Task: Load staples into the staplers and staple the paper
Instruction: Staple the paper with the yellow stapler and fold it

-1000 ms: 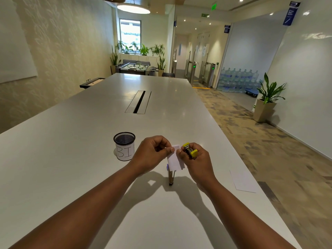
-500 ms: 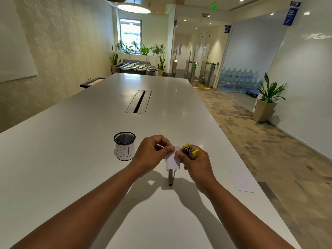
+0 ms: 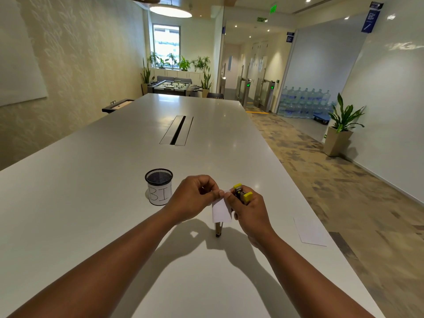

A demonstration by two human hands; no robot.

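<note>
Fingers of the left hand (image 3: pixel 195 198) pinch the small paper (image 3: pixel 221 211) in the middle of the frame. The right hand (image 3: pixel 249 211) grips the yellow stapler (image 3: pixel 242 195), touching the paper's top edge. Staples are probably loaded already; the stapling looks unfinished.

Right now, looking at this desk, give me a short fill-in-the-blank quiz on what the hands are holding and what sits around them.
1. The right hand holds a small stapler whose plastic parts are ____.
2. The left hand pinches the top edge of a small white ____.
3. The black mesh cup stands to the ____ of the left hand.
4. A loose white sheet lies on the table near its ____ edge.

Missing words: yellow; paper; left; right
</note>
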